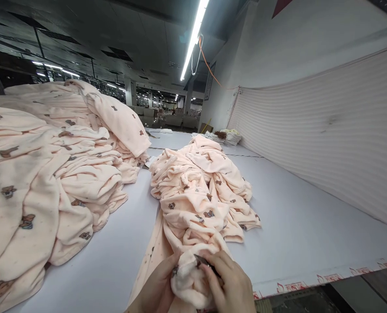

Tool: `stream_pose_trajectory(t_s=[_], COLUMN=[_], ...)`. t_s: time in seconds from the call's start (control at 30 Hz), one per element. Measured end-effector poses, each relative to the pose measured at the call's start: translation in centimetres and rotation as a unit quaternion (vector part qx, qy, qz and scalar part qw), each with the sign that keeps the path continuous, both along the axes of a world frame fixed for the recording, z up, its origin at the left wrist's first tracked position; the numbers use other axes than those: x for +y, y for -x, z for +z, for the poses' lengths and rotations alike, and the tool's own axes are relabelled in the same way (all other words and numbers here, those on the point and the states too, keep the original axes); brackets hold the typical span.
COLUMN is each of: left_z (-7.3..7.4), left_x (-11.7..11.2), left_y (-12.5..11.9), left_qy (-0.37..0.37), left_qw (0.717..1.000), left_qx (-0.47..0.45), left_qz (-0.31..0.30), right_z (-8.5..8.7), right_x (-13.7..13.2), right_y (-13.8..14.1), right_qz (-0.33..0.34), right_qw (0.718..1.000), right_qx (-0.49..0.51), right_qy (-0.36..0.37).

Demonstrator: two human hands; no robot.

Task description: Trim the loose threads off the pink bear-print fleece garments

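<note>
Low in the middle of the head view, my left hand (162,280) is closed on the bunched end of a pale pink fleece garment (193,282). My right hand (227,280) grips small dark thread snips (201,261), their pointed tip against the bunched fleece. Most of the snips are hidden by my fingers. Beyond my hands, the same printed fabric with little brown bear figures runs into a loose heap (203,187) on the white table.
A much larger pile of the same pink garments (50,165) covers the left side. The white tabletop (297,226) runs to a striped cloth hanging (323,139) along the right wall. Stacked folded pieces (229,137) lie at the far end, under a tube light (195,39).
</note>
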State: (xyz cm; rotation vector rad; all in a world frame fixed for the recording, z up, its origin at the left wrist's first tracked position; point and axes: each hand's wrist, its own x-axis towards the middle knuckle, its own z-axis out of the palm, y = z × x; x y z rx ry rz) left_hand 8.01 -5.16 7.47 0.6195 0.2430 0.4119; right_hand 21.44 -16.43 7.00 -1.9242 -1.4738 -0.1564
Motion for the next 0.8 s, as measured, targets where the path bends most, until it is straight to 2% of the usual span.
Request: stream_pose_trajectory(t_s=[0.1,0.2,0.33,0.43,0.63,0.8], left_z=[0.1,-0.4,-1.6,-1.8,-1.1,-0.8], left_x=[0.0,0.4,0.9,1.0,0.7,0.6], left_y=[-0.1,-0.2,-0.5,-0.6,-0.7,-0.6], left_qy=[0.023,0.069,0.107,0.131,0.116,0.106], left_qw=[0.999,0.995,0.991,0.987,0.989,0.992], left_qx=[-0.020,-0.051,-0.070,-0.074,-0.070,-0.037], left_qz=[-0.022,-0.055,-0.049,-0.059,-0.052,-0.048], right_z=[0.1,0.3,0.5,0.7,0.6,0.4], right_x=[-0.3,-0.3,0.3,0.7,0.9,1.2], right_y=[-0.5,-0.7,-0.5,-0.4,-0.7,-1.4], right_qz=[0.011,0.036,0.042,0.050,0.058,0.023], right_qw=[0.999,0.998,0.998,0.996,0.994,0.979], right_qx=[0.046,0.051,0.054,0.076,0.094,0.201], right_qy=[0.017,0.029,0.012,0.011,0.000,-0.023])
